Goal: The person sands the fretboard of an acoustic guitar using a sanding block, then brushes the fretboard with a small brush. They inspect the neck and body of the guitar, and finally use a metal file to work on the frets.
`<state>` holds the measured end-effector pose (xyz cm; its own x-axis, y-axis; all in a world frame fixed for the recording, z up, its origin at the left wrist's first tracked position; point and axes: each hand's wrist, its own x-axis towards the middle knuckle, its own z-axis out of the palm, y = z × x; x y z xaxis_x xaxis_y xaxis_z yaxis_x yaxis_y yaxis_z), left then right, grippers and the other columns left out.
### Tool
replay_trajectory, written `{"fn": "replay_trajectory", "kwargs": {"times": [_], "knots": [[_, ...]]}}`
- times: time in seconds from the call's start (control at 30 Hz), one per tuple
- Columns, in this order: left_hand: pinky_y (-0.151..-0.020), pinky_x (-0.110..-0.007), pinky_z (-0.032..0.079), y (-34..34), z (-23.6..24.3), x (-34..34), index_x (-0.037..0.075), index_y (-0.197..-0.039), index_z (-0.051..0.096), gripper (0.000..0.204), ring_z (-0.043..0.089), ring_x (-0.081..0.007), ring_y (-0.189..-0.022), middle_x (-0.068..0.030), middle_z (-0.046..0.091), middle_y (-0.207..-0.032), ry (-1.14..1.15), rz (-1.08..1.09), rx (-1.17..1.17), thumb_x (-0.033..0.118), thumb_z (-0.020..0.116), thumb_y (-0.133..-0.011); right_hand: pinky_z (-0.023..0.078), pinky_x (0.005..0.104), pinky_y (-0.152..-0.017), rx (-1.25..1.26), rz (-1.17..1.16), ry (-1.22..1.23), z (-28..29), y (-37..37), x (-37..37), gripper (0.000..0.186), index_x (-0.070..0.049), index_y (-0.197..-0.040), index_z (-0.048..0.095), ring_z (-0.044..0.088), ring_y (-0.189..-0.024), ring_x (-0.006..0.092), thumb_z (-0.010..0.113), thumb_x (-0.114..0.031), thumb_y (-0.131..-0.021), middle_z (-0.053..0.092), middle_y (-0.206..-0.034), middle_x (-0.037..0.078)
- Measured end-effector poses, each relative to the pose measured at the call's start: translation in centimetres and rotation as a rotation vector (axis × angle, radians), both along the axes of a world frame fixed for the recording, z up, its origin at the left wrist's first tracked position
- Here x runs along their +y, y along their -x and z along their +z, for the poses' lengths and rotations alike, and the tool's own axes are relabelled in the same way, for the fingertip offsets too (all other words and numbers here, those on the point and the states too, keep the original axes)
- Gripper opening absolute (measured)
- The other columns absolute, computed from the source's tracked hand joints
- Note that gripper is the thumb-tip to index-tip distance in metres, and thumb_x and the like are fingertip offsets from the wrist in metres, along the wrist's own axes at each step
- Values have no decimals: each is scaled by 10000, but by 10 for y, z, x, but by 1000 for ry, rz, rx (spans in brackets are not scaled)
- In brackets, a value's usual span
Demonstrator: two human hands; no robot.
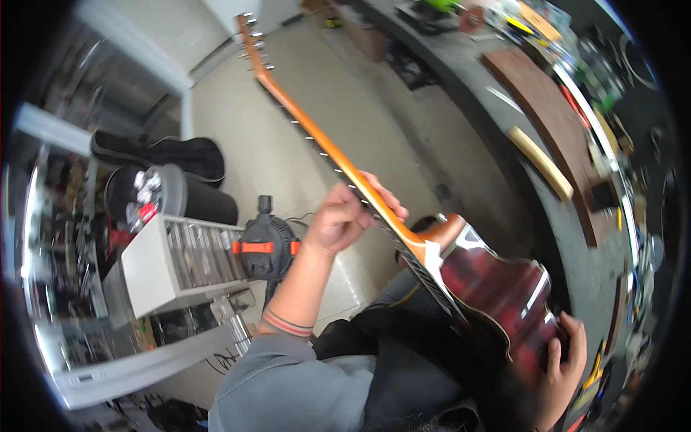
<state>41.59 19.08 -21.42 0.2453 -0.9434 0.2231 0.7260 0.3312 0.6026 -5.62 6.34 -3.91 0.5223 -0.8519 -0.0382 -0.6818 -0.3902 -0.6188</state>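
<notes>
clasping guitar neck (325,146), left hand (347,214), forearm (299,288) angled forward; right hand (566,361) unclenched against guitar body (497,288)

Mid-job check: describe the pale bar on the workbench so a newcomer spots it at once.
Find the grey workbench curving down the picture's right side, beyond the guitar. On it lies a long dark brown board; the pale bar is just left of that board, by the bench's near edge. It is cream-coloured, much lighter and shorter than the board.
</notes>
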Motion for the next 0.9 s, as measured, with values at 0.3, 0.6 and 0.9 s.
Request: {"fn": "replay_trajectory", "kwargs": {"times": [0.3, 0.6, 0.9], "knots": [[-1104, -541, 619, 6, -27, -25, 46, -1484, 541, 461, 682, -459, -1345, -240, 715, -1390, -30, -52, -1, 313, 670, -1131, 545, 374, -1043, 9, -141, 129, 4, 31, -22, 357, 28, -1352, 686, 729, -1135, 280, 703, -23, -999, 737, -1188, 152], [-1143, -536, 613, 6, -36, -48, 43, -1522, 533, 399, 641, -418, -1414, -225, 674, -1460, -77, -115, 36, 285, 517, -1205, 546, 365, -1059, -65, -435, 184, 11, 129, 9, 331, 3, -1401, 688, 714, -1178, 230, 661, -141, -1104, 753, -1217, 125], [-1070, -494, 610, 26, -15, -70, 55, -1516, 540, 378, 648, -409, -1409, -220, 668, -1473, -187, -130, -75, 283, 499, -1216, 461, 482, -1199, 502, -670, 213, -61, 357, 1, 519, -21, -1486, 625, 595, -1403, 418, 755, -143, -998, 653, -1441, 227]]}}
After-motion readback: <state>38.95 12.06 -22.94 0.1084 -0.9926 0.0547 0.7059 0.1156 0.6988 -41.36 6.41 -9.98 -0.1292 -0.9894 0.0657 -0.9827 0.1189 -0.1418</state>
